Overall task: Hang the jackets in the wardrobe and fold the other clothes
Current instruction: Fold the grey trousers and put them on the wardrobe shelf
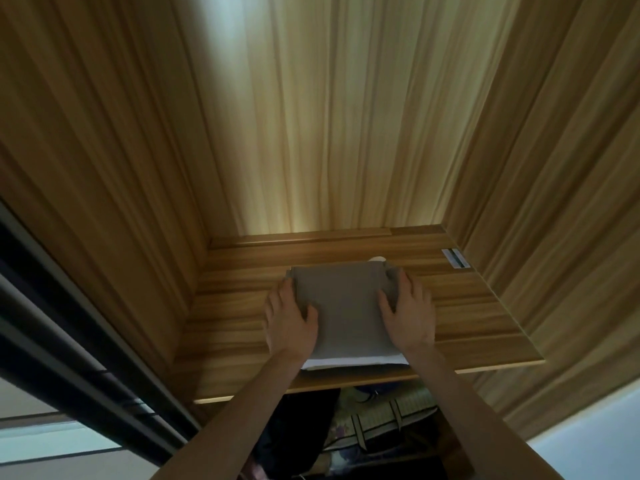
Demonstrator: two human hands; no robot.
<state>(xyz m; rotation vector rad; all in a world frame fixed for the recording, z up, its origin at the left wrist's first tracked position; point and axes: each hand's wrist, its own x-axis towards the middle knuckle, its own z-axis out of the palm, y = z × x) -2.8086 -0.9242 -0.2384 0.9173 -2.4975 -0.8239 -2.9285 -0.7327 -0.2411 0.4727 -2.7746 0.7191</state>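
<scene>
A folded grey garment (346, 306) lies on top of a folded white one (356, 361), both on a wooden wardrobe shelf (467, 313). My left hand (289, 320) grips the stack's left edge, thumb on top and fingers down the side. My right hand (408, 313) holds the right edge the same way, thumb on the grey cloth. Both forearms reach in from below.
Wooden side walls and a back panel enclose the shelf. A white label (455, 258) sits at its back right corner. Below the shelf hang dark clothes (294, 434) and a striped garment (391, 420). A dark sliding-door frame (86, 358) runs along the left.
</scene>
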